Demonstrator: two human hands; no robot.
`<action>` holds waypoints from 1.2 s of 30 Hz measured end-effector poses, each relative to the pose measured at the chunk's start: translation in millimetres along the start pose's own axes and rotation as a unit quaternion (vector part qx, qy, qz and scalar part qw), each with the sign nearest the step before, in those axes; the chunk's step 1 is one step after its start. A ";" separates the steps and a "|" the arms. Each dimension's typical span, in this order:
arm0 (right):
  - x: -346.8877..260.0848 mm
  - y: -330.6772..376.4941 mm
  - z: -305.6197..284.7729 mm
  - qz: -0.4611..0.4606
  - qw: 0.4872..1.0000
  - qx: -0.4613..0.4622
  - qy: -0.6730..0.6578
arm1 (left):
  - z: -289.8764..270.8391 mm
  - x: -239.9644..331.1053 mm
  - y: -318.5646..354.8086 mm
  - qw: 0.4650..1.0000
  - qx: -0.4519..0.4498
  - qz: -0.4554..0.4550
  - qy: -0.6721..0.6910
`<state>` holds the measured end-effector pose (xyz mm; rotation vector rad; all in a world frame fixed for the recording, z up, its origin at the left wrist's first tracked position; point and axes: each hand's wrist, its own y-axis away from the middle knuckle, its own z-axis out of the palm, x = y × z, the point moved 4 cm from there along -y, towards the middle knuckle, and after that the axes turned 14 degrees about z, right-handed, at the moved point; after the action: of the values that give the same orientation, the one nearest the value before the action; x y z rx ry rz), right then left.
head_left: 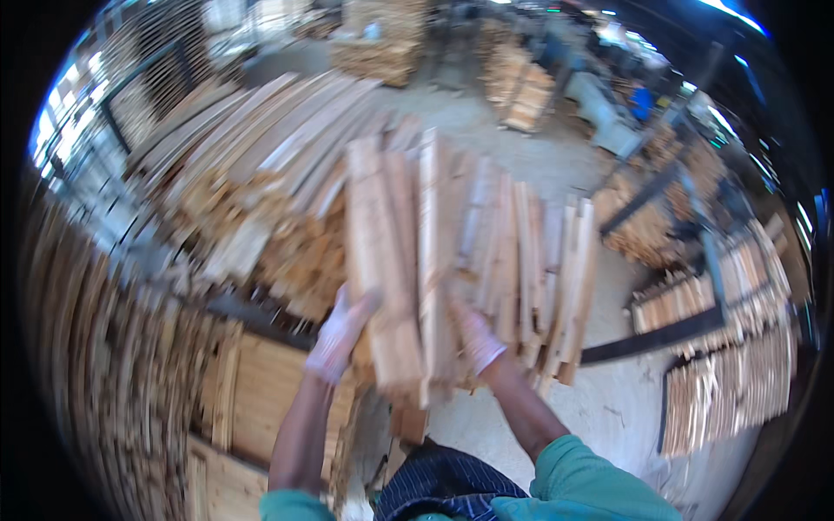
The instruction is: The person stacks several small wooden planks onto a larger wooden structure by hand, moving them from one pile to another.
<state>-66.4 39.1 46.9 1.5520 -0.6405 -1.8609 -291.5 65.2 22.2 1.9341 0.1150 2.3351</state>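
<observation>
Between my two gloved hands is a small bundle of wooden boards (382, 260), lengthwise away from me and blurred by motion. My left hand (341, 334) closes on the bundle's left side near its close end. On the other side, my right hand (475, 337) grips the boards, its fingertips partly hidden by the wood. The bundle hangs over the left part of a row of similar planks (530, 269) that stretches to the right. Whether the held boards touch that row I cannot tell.
A large stack of long boards (261, 148) lies behind to the left. Wood stands densely at the left edge (104, 373), beside a wooden panel (269, 386). A dark metal frame (656, 337) and more stacked boards (730, 395) are on the right.
</observation>
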 end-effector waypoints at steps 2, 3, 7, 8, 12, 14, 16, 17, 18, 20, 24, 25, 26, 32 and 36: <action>42.5 7.8 -17.4 -0.003 0.998 -0.051 -0.031 | 13.2 25.4 63.9 0.997 -0.047 -0.062 -0.024; 54.5 22.0 0.5 0.016 0.992 -0.106 -0.063 | -8.8 12.3 91.7 1.000 -0.012 -0.025 0.001; 89.2 23.7 -9.5 -0.025 0.983 -0.097 -0.154 | -20.1 -32.1 132.7 0.957 0.034 -0.142 0.249; 112.1 14.7 -21.3 -0.031 0.992 -0.031 -0.117 | -6.7 -42.9 120.7 0.971 -0.013 -0.141 0.195; 131.0 20.8 -13.3 -0.025 0.994 -0.077 -0.073 | -19.5 -57.3 145.6 0.995 0.007 -0.045 0.091; 138.0 18.7 -12.9 -0.054 0.995 -0.088 -0.013 | -38.3 -78.6 173.1 0.997 0.036 -0.038 0.050; 151.2 24.6 -6.6 -0.087 0.991 -0.081 0.062 | -51.1 -92.8 208.8 0.995 0.062 -0.046 0.068; 152.0 27.4 6.5 -0.087 0.987 -0.111 0.080 | -59.5 -101.0 231.3 0.993 0.080 -0.053 0.073; 147.8 34.0 23.3 -0.084 0.982 -0.134 0.099 | -65.1 -111.2 251.9 0.984 0.120 -0.060 0.114; 146.5 20.1 82.4 -0.085 0.955 -0.208 0.193 | -89.4 -127.2 295.5 0.956 0.220 -0.062 0.185; 136.2 6.7 208.1 -0.033 0.857 -0.251 0.450 | -138.6 -135.9 342.3 0.871 0.397 -0.017 0.290; 144.4 -16.2 237.6 -0.065 0.835 -0.244 0.489 | -153.2 -133.4 335.2 0.857 0.419 -0.018 0.300; 153.8 -34.6 265.1 -0.065 0.820 -0.287 0.491 | -162.9 -129.9 326.4 0.851 0.431 -0.021 0.298; 236.1 -116.3 377.3 -0.128 0.702 -0.171 0.680 | -247.1 -161.1 297.3 0.818 0.566 0.012 0.101; 332.5 -115.9 369.4 -0.114 0.562 -0.149 0.806 | -270.2 -206.6 365.1 0.760 0.642 -0.067 0.077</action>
<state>-484.4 -131.9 -190.7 2.2485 0.7337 0.0161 -531.4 -321.1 -183.4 1.8271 2.2766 2.4192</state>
